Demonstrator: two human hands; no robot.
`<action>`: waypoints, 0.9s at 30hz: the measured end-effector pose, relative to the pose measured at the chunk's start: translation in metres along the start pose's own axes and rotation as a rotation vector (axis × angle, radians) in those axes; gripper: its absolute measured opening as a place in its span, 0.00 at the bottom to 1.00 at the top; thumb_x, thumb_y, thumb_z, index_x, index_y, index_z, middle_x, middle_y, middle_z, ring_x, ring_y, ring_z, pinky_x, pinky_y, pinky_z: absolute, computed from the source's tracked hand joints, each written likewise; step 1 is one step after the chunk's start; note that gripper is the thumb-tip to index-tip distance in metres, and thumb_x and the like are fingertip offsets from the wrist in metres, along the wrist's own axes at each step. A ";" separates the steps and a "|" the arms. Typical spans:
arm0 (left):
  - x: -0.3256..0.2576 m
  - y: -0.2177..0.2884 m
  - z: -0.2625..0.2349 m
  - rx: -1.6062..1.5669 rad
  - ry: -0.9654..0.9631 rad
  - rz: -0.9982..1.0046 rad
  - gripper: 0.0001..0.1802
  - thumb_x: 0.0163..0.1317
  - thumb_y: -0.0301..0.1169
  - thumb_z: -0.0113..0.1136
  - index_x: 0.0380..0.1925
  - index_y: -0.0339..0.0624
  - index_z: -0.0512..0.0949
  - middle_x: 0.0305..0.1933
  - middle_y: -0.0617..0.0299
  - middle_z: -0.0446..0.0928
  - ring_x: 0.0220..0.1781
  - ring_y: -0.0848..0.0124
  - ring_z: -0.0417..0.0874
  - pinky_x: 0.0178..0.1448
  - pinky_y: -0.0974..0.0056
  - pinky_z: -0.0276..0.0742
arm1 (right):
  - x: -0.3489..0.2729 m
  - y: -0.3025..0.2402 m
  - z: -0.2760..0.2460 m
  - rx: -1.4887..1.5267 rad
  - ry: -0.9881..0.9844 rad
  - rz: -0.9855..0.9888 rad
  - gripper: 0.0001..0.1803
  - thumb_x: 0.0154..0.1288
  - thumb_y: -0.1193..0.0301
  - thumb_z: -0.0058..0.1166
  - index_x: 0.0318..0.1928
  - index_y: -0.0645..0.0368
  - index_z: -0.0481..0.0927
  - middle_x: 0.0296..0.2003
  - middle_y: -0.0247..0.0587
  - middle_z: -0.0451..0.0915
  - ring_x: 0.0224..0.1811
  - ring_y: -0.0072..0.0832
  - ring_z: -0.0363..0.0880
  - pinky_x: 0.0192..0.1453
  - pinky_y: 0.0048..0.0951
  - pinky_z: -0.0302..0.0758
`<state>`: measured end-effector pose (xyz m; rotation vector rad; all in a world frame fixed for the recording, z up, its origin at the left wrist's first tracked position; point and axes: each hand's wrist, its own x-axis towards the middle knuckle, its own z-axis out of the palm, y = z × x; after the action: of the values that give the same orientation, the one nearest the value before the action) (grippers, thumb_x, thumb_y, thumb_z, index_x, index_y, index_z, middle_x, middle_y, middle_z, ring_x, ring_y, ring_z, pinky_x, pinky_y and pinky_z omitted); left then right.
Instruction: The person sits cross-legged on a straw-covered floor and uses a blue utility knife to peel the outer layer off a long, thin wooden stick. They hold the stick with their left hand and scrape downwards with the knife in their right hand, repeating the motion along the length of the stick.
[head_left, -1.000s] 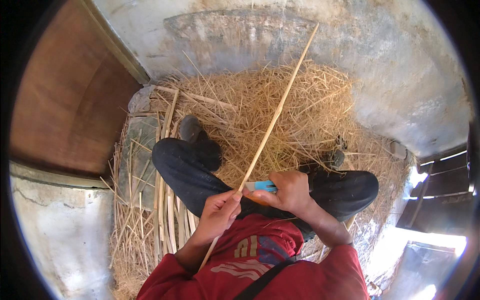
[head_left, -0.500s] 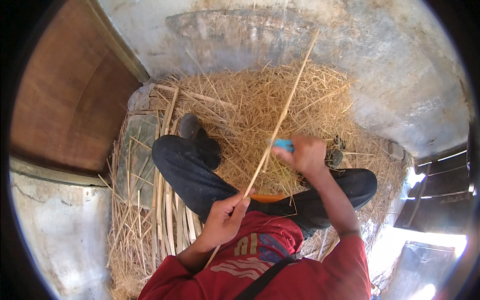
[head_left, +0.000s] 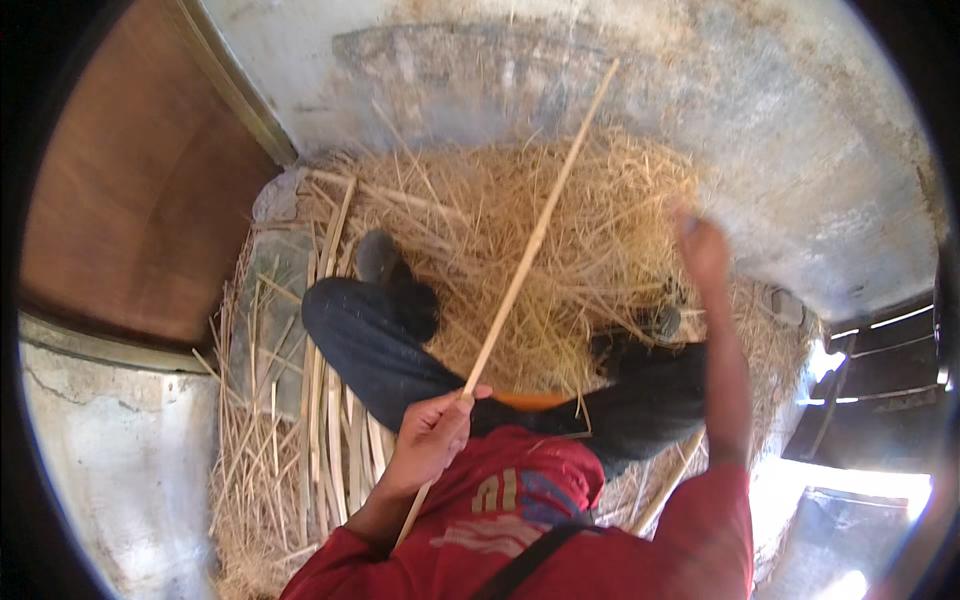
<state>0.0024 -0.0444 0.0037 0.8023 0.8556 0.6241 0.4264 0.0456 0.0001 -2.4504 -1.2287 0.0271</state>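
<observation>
A long, thin bamboo strip (head_left: pixel 540 225) slants up and away from my lap toward the far wall. My left hand (head_left: pixel 436 436) is closed around its lower part, thumb on top, and the strip's near end passes below the hand over my shirt. Off to the right, well apart from the strip, my right hand (head_left: pixel 704 248) is raised and smeared by motion. It looks closed, with a small bluish patch at its fingers that fits the blue-handled knife; the blade does not show.
Pale shavings (head_left: pixel 620 215) heap up between my bent legs and the stained wall (head_left: pixel 760 120). Several split bamboo strips (head_left: pixel 322 400) lie along my left side, beside a grey-green slab (head_left: pixel 270 320). A brown panel (head_left: pixel 140 180) stands at the far left, a stone block (head_left: pixel 787 307) at the right.
My right hand has left the strip and swung up and to the right. The strip's far end has shifted slightly left, still in my left hand. The shaving hanging off the strip no longer shows.
</observation>
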 end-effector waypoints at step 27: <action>0.004 0.013 0.018 0.891 0.070 0.450 0.16 0.63 0.23 0.51 0.49 0.25 0.73 0.20 0.45 0.70 0.19 0.58 0.76 0.25 0.61 0.69 | -0.173 -0.105 0.007 0.189 -0.059 -0.916 0.34 0.54 0.36 0.54 0.13 0.54 0.71 0.08 0.41 0.68 0.08 0.36 0.71 0.12 0.35 0.66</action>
<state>0.0178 -0.0408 0.0203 1.8223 1.0309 0.6583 0.2390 -0.0294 0.0034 -1.5506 -2.1338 -0.0387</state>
